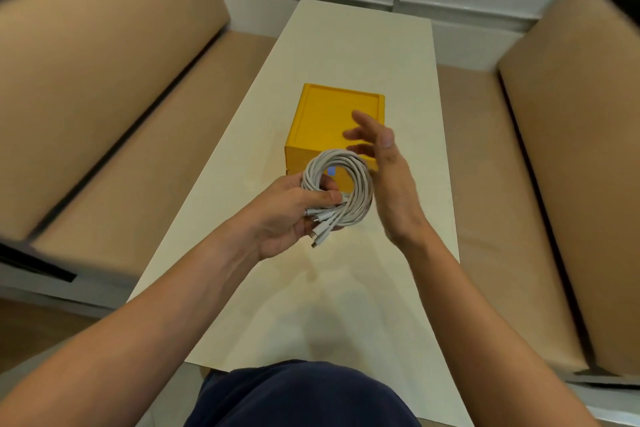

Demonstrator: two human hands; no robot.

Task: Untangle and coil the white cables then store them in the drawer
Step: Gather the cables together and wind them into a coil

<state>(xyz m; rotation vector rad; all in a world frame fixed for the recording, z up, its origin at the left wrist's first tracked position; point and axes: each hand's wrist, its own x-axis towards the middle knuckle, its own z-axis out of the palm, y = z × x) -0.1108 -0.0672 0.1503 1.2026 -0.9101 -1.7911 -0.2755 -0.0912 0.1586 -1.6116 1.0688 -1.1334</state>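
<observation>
White coiled cables (337, 158) pinched in left hand (287, 215); right hand (388, 177) flat alongside.

The thin white round cables (362, 184) were wound into one upright loop at frame centre, plug ends bunched at its lower left. Just behind sat the yellow box-shaped drawer unit (325, 114), apparently closed.

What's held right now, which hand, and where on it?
The left hand grips the coiled white cables at the coil's lower-left side, thumb across the strands just above the connector ends. The right hand is open beside the coil, holding nothing.
</observation>
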